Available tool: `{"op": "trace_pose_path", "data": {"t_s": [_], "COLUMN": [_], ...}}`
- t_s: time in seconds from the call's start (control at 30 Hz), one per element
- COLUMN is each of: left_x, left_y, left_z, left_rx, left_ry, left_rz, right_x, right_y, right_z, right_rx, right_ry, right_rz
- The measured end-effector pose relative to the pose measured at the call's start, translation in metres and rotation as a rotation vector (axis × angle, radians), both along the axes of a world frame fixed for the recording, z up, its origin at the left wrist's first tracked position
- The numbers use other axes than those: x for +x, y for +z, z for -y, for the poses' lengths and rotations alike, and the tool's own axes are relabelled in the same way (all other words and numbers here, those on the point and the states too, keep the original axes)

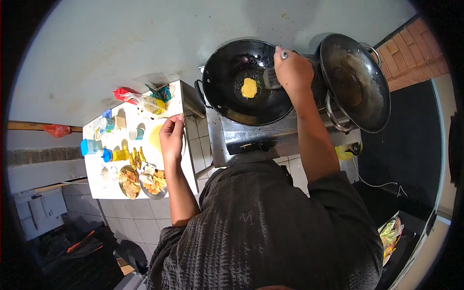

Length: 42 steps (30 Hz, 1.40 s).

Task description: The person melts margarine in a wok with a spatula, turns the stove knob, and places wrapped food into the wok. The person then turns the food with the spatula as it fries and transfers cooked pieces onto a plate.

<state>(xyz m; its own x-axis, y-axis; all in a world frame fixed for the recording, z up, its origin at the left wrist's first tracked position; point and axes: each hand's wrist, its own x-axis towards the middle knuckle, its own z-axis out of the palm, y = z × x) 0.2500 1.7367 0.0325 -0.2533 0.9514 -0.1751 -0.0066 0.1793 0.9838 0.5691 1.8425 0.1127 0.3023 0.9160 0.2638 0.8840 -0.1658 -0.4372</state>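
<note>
A dark wok (220, 96) sits on the stove, and one flat yellow piece of food (249, 88) lies in its middle. My right hand (295, 72) is closed round the handle of a metal spatula (272, 78), whose blade is inside the wok just right of the yellow piece. My left hand (172, 140) is at the right side of the white table, over the edge of a round dish of pale yellow batter (154, 137). Its thumb and fingers are pinched together; what they hold, if anything, is too small to tell.
A second wok (357, 82) stands tilted at the right of the metal stove (266, 130). The white table (106, 186) bears two plates of fried pieces (129, 182), bananas (137, 157), a blue-capped bottle (115, 155), cups and packets (153, 104). A wall rises behind.
</note>
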Motion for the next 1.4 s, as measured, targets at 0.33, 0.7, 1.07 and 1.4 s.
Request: {"op": "trace_pose_path", "data": {"t_s": [0.33, 0.7, 1.07, 1.4], "left_x": [-0.001, 0.001, 0.005, 0.007], "left_y": [-0.003, -0.004, 0.0, 0.003], "left_z": [0.001, 0.003, 0.005, 0.006], "left_rx": [0.0, 0.001, -0.037, -0.056], "left_ry": [0.002, 0.005, 0.003, -0.007], "left_rz": [-0.012, -0.012, -0.012, 0.001], "right_x": [0.002, 0.001, 0.006, 0.007], "right_y": [-0.007, 0.002, 0.003, 0.0], "right_z": [-0.005, -0.002, -0.002, 0.002], "right_rx": [-0.017, -0.037, -0.036, -0.063], "right_ry": [0.026, -0.014, -0.074, -0.023], "right_rz": [0.024, 0.036, -0.108, -0.059]}}
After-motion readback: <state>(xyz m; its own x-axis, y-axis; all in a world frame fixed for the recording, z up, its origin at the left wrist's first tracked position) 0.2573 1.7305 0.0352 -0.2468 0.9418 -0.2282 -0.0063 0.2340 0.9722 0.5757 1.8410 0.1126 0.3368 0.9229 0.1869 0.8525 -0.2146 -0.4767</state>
